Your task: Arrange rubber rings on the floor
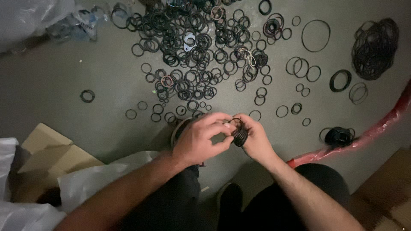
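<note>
**Keeping the ring bundle square between both hands**

A stack of black rubber O-rings (239,133) sits pinched between both hands, just above the floor (51,85). The right hand (257,139) curls closed around it; the left hand (199,139) nips its edge with closed fingertips. Best hold evenly, so no rings slip onto the loose O-rings (188,55) beyond.

A single view from a camera worn on the person's head, looking steeply down at the grey floor (64,81). The left hand (198,139) and right hand (255,139) meet close to the lens, just below the middle, with both forearms entering from the bottom edge. The far floor fills the upper half, where a spread of black rubber rings (192,47) lies farther off. Cardboard boxes (47,154) sit at the lower left edge.
</note>
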